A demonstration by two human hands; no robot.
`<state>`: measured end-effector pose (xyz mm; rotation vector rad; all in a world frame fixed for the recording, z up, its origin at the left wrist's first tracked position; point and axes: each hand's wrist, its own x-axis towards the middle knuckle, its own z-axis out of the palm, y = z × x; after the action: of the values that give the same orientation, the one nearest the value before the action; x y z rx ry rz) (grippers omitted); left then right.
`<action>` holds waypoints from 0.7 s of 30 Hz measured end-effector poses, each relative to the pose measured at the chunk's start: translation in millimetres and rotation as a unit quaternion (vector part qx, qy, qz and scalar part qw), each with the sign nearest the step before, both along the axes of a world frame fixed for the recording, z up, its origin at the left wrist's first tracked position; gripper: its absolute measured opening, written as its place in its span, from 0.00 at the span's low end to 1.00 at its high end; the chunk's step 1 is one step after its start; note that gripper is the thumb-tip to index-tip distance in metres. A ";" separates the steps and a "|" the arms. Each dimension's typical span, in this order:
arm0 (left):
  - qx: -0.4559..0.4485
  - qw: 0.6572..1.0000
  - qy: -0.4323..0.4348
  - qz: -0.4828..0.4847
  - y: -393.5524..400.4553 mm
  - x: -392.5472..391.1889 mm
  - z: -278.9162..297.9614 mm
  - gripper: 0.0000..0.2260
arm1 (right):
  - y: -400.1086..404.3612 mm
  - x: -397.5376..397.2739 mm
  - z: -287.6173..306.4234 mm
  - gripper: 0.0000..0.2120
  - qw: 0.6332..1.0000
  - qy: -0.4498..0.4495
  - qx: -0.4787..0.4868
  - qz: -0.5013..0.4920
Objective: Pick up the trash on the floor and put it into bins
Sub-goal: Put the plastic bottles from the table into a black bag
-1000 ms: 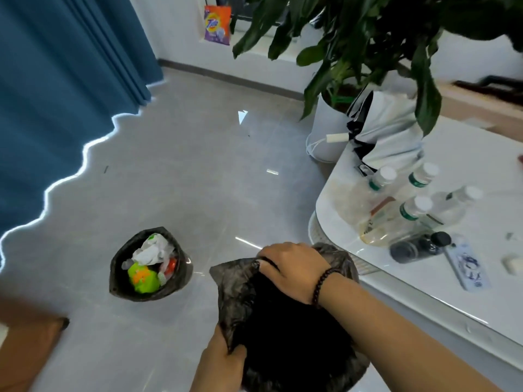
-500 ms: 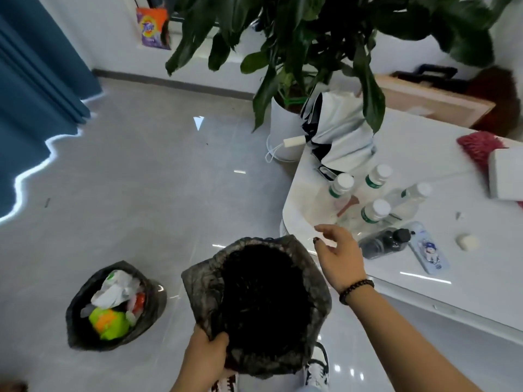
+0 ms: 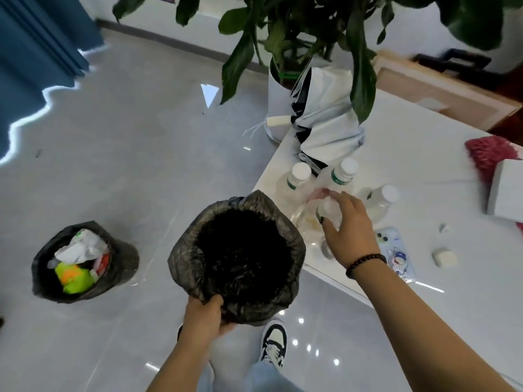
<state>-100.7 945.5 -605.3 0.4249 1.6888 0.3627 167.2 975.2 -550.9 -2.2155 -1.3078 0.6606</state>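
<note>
Change noted: a second ago the right hand [image 3: 349, 230] lay on the rim of the bag [image 3: 240, 261] at frame centre. It has since left the rim and reached right, onto the table [image 3: 418, 171]. It is now over a clear bottle [image 3: 328, 212], fingers spread and curling round it; whether they have closed I cannot tell, motion blur there.

Left hand [image 3: 205, 315], lower centre: pinching the near rim of the bag and keeping its mouth open, the bag held off the floor.

Judgement: next item for the bag is a bottle from the table, not floor litter. The floor in view shows no loose trash, bar a small dark speck far left.

Second bag [image 3: 85, 261], lower left, stands on the floor and already holds white paper and something yellow-green.

Hard to read:
- inside of the held bag is black, contents unknown;
- bottle under the hand mostly covered; three more capped bottles [image 3: 297, 176] stand around it;
- a dark object just below the hand is hidden by the wrist;
- plant [image 3: 297, 32] cut off at top.
</note>
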 end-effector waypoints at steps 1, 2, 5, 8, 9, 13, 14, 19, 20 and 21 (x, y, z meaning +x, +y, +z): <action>-0.002 1.000 -0.001 0.005 -1.4 7.7 1.4 0.13 | -2.7 2.0 -3.1 0.24 1.000 0.009 -0.009 0.010; 0.001 1.000 -0.008 0.009 -2.6 12.1 -0.2 0.13 | -6.2 2.8 -5.3 0.24 1.000 0.006 -0.006 0.016; 0.001 1.000 -0.019 0.006 -3.5 21.3 -3.1 0.13 | -17.5 1.1 -7.2 0.23 0.999 0.008 0.049 0.008; 0.000 1.000 -0.025 0.004 -4.6 20.9 -6.9 0.13 | -26.2 -1.5 2.2 0.23 0.992 0.014 0.123 -0.023; -0.001 1.000 -0.023 0.000 -3.7 20.5 -6.8 0.13 | -28.9 -1.3 9.2 0.23 0.987 0.017 0.157 -0.035; 0.000 1.000 -0.004 -0.010 -2.2 16.9 -7.6 0.11 | -32.3 -7.2 50.6 0.24 0.963 0.032 0.266 -0.027; -0.001 1.000 -0.001 -0.008 -2.6 16.2 -7.1 0.11 | -31.2 -11.5 61.2 0.24 0.958 0.030 0.284 -0.008; -0.020 1.000 -0.009 0.001 -2.7 10.9 -7.5 0.14 | -18.1 -40.0 84.5 0.23 0.944 0.033 0.322 0.063; -0.023 1.000 -0.012 0.005 -2.5 8.5 -8.6 0.15 | -14.7 -47.6 83.8 0.23 0.943 0.043 0.322 0.071; -0.025 1.000 -0.015 0.007 -2.3 8.5 -9.8 0.16 | -12.1 -53.3 82.4 0.23 0.943 0.054 0.318 0.078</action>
<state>-92.3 943.2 -615.1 0.3687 1.6680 0.3351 113.9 963.1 -468.5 -1.5455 -1.4032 0.3363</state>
